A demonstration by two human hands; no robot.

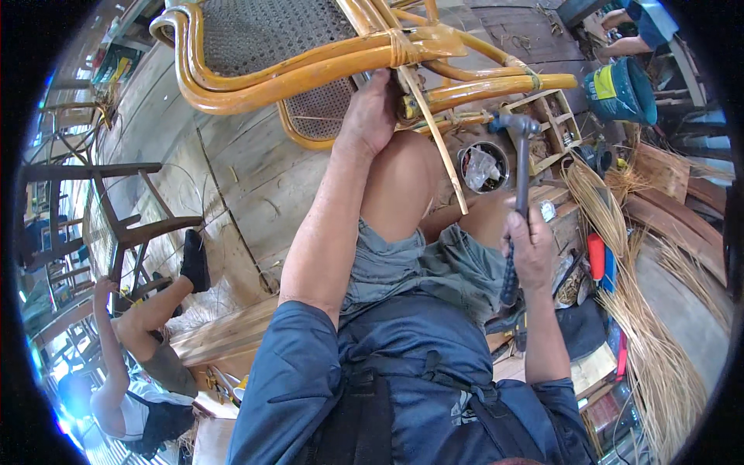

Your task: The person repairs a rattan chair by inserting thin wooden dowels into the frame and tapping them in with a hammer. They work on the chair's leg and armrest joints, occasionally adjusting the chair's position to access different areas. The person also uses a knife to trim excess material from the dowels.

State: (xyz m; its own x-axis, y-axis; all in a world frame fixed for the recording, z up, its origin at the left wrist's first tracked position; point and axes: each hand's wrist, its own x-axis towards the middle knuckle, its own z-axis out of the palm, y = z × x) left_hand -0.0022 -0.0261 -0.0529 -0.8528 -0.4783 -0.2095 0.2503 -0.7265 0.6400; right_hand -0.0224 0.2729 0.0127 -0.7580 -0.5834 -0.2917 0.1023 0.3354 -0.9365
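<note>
A glossy yellow-brown rattan chair (263,89) with a woven cane panel (271,35) lies across the top of the view, its poles meeting at a joint wrapped with rattan binding. My left hand (373,116) is closed on the chair frame just under that joint, some fingers hidden behind the poles. From the binding a loose flat rattan strip (438,143) hangs down past my knee. My right hand (532,244) is wrapped around the dark handle of a hammer (521,128), held upright with its metal head at the top, apart from the chair.
Beyond my knees stand a metal bowl (504,167) holding a plastic bag and a divided wooden box (554,128). A green bucket (620,91) is at far right, above long rattan strands (651,341). At left, another person's hand (105,288) touches a dark wooden chair frame (139,232).
</note>
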